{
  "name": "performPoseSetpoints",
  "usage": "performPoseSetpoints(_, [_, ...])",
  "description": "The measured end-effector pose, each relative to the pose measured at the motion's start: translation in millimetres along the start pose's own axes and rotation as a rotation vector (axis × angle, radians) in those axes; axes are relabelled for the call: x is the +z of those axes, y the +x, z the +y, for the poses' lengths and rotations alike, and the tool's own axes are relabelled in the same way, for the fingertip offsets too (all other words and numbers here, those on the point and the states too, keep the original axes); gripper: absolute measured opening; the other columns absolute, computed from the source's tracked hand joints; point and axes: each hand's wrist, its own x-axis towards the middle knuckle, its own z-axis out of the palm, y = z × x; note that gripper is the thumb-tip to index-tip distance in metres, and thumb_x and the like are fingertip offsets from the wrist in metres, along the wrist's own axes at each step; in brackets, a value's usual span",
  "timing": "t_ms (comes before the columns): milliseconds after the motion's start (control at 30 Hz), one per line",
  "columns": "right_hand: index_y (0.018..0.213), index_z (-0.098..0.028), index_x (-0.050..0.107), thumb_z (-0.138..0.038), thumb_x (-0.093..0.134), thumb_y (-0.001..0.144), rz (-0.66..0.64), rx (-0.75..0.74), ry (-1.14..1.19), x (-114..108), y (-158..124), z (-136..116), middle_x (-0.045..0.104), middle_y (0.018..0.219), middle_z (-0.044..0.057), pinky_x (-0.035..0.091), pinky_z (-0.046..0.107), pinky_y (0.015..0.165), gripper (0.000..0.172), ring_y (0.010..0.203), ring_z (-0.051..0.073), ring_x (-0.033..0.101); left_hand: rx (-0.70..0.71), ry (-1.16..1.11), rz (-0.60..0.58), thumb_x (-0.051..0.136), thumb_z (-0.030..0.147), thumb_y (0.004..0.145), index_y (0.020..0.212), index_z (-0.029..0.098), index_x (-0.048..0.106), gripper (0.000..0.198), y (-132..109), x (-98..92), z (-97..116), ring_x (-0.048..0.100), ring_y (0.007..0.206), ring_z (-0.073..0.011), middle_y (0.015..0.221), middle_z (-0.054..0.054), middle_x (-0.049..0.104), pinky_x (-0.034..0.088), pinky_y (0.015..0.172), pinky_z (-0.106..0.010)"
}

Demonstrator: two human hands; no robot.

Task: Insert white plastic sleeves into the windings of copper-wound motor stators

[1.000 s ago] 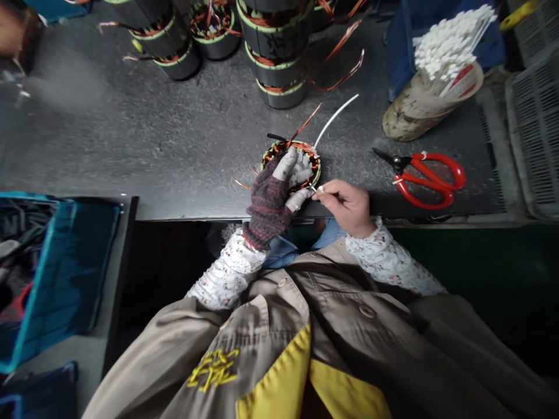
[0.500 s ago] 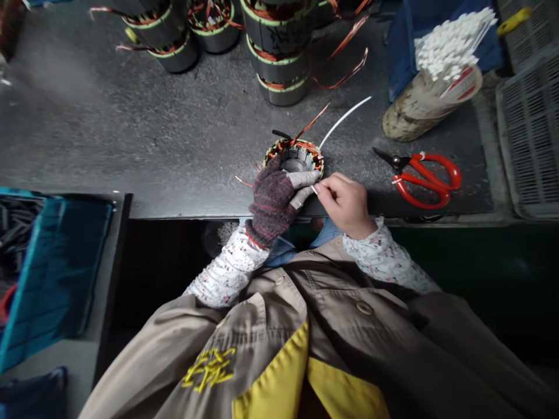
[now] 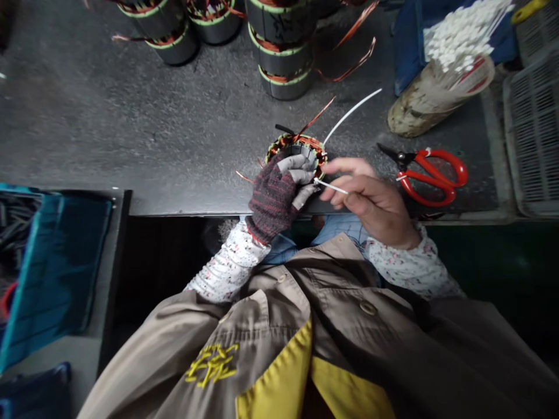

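A copper-wound motor stator (image 3: 321, 152) sits near the bench's front edge. My left hand (image 3: 279, 189), in a dark knitted glove with pale fingertips, grips its near side, the fingers reaching over the ring. From the near right of the ring a white cable tie (image 3: 331, 185) runs to my bare right hand (image 3: 371, 201), pinched by the thumb, with the other fingers partly spread toward the ring. A second white cable tie (image 3: 356, 113) stands up from the ring's right side, its tail curving away. Copper leads (image 3: 317, 119) and a short black sleeve (image 3: 285, 128) stick out behind.
Red-handled cutters (image 3: 430, 174) lie to the right. Behind them leans a tube (image 3: 421, 110) full of white cable ties. Wound stators (image 3: 286, 84) stand stacked at the back, copper leads trailing. A grey plastic basket (image 3: 533, 128) is far right; a teal crate (image 3: 65, 262) is at left.
My right hand has drawn right, away from the ring, and its fingers have spread more. A longer stretch of the near cable tie now shows. My left hand remains on the stator.
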Motion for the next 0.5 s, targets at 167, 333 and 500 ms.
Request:
performPoseSetpoints(167, [0.086,-0.017,0.064,-0.029,0.049,0.103,-0.057,0.180,0.469,-4,-21,6,0.062,0.084,0.006,0.047,0.030,0.073,0.026,0.080,0.016,0.059,0.028,0.122,0.006,0.062,0.031,0.101,0.102,0.021,0.055,0.013,-7,-0.5,-4,0.065,0.105,-0.0202,0.107,-0.003,0.065,0.054,0.096,-0.040])
performPoseSetpoints(333, [0.073,-0.015,0.058,-0.028,0.058,0.097,0.218,0.117,0.520,5,2,-2,0.054,0.067,0.003,0.043,0.028,0.064,0.027,0.067,0.013,0.054,0.065,0.198,0.028,0.065,0.028,0.099,0.099,0.020,0.052,0.015,-7,14.1,8,0.066,0.095,-0.0182,0.096,-0.002,0.065,0.051,0.105,-0.043])
performPoseSetpoints(500, [0.076,-0.018,0.052,-0.052,0.056,0.094,0.384,0.273,0.445,31,55,37,0.059,0.078,0.004,0.049,0.028,0.064,0.038,0.071,0.014,0.058,0.083,0.238,0.020,0.057,0.028,0.098,0.106,0.012,0.058,0.018,-6,29.3,29,0.062,0.111,-0.0275,0.109,-0.012,0.064,0.052,0.105,-0.048])
